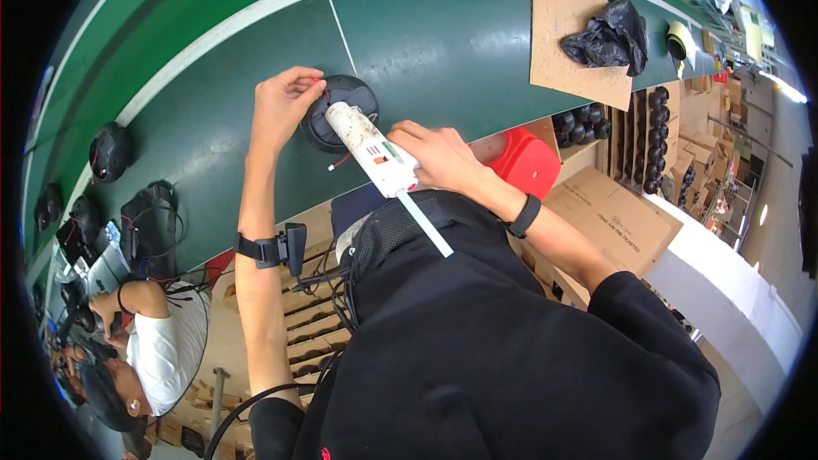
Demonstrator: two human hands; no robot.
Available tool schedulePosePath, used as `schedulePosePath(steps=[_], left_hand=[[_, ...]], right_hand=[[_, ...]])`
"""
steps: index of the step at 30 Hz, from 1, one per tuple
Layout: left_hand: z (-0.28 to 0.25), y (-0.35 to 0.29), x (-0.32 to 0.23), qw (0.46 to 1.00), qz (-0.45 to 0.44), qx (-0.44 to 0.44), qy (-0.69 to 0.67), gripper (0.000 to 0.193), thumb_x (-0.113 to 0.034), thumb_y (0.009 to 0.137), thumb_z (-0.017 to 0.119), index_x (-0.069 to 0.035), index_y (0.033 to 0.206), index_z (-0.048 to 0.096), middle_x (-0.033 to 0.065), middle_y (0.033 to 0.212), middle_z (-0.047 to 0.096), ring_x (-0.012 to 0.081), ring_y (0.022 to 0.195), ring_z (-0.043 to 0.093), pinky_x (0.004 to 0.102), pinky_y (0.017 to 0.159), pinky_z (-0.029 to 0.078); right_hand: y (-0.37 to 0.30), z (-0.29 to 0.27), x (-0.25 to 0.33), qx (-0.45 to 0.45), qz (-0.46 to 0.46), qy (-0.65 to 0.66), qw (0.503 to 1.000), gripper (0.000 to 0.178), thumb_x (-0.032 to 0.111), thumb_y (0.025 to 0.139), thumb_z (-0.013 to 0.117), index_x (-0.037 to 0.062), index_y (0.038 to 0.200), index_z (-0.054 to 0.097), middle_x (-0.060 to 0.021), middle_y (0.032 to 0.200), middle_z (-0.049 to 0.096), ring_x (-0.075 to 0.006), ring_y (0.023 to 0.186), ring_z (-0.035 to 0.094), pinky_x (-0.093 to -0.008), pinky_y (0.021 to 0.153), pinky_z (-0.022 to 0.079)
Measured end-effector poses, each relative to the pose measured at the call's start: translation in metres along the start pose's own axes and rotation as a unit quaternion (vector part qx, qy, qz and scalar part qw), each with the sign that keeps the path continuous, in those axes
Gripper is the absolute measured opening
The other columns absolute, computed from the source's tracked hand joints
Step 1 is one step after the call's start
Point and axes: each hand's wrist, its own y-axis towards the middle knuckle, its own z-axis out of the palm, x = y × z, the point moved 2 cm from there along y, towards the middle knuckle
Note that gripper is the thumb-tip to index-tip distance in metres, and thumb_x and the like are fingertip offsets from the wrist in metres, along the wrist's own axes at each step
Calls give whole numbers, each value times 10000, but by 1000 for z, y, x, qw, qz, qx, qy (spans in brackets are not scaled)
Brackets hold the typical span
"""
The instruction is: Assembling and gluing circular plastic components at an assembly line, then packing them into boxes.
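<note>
My right hand (434,153) is wrapped round a white hot glue gun (379,158), its barrel stained brown. A pale glue stick (426,223) juts from the gun's back end toward my body. The nozzle end lies over a round black plastic housing (356,95) on the green table and hides part of it. At the housing's far left side, the fingertips of my left hand (283,106) pinch a thin red wire (326,94). A small white connector (332,167) on a red lead sticks out at the housing's near edge.
Another black housing (111,152) sits to the left on the green table (443,43). A brown board (562,25) bears a crumpled black bag (609,38). By the table's near edge are a red stool (528,162) and a cardboard box (609,221). A co-worker (170,349) is at lower left.
</note>
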Motion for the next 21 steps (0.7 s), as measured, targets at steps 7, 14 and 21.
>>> schedulePosePath(steps=[7,14,21], left_hand=[[-2,-7,1,1000,15,-1,-23,156,-68,862,752,11,996,736,81,872,734,122,809,700,264,770,576],[-6,-21,6,998,2,-14,-56,144,-57,867,745,9,994,730,56,851,718,105,815,689,256,771,570],[-13,-45,10,999,-3,14,-29,105,-12,850,725,16,950,734,39,831,701,85,746,638,250,703,539]], right_hand=[[-1,6,3,-21,19,17,999,406,179,766,745,102,1139,603,-59,1063,621,-326,854,668,-435,669,539],[-2,12,4,-42,20,19,999,357,201,779,743,82,1086,604,-98,985,618,-351,805,658,-453,655,528],[-4,9,3,-35,41,16,998,351,251,779,756,66,1041,613,-118,919,623,-372,793,649,-466,655,520]])
